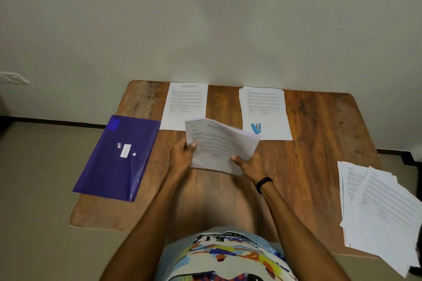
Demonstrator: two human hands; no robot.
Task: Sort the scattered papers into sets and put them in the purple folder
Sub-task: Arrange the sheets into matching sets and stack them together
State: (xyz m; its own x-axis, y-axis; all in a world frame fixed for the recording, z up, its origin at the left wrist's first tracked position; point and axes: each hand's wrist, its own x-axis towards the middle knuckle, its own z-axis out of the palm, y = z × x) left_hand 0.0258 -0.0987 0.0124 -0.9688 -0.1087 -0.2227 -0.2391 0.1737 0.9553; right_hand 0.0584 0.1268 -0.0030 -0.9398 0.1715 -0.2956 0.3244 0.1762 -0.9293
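Head view: left hand and right hand fingers pinch paper sheaf; purple folder lies flat.

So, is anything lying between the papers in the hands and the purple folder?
Nothing visible. The left hand and right hand hold the paper set; only bare table lies between it and the purple folder to its left.
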